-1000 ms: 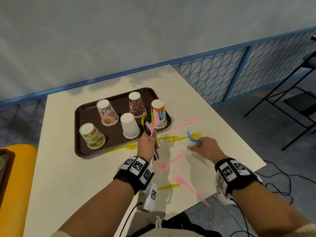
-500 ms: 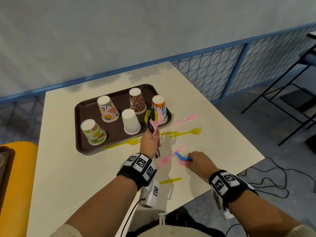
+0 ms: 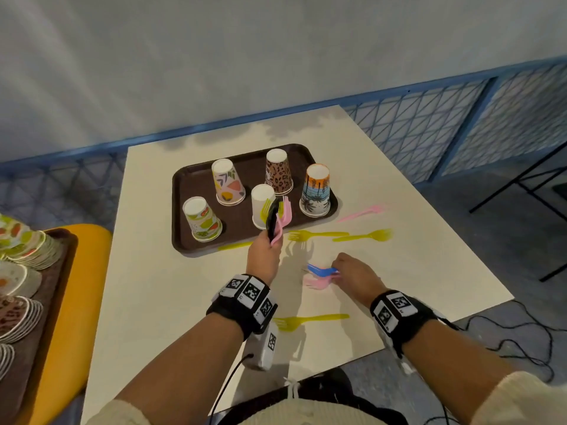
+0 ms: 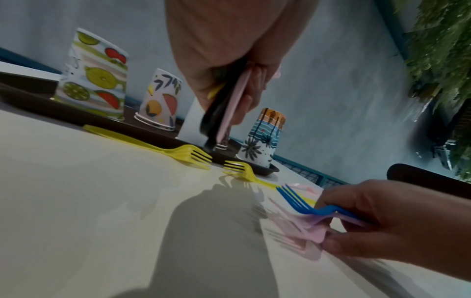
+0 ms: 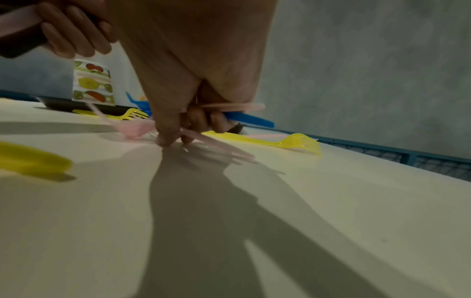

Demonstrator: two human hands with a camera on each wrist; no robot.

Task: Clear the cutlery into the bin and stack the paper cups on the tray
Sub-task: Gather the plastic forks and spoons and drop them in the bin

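Note:
Several upside-down paper cups stand apart on the brown tray (image 3: 184, 216); the white cup (image 3: 260, 200) is nearest my hands. My left hand (image 3: 265, 253) (image 4: 229, 80) grips a bundle of cutlery (image 3: 277, 220), black, pink and yellow, upright just in front of the tray. My right hand (image 3: 352, 276) (image 5: 183, 125) is low on the table, holding a blue fork (image 3: 320, 269) (image 4: 305, 207) (image 5: 249, 120) and pinching pink forks (image 3: 316, 283) (image 4: 308, 229). Yellow forks (image 3: 363, 236) (image 3: 310, 320) and a pink fork (image 3: 363, 211) lie loose on the white table (image 3: 171, 302).
A yellow seat (image 3: 70, 302) at the left carries a tray with stacks of paper plates (image 3: 21, 262). A blue mesh railing (image 3: 429, 124) runs behind the table. Black stool legs (image 3: 521, 185) and cables (image 3: 506, 338) are on the floor at the right.
My right hand came back from the table's middle toward me with the blue fork and now also pinches pink forks. The left hand kept its bundle, hardly moving.

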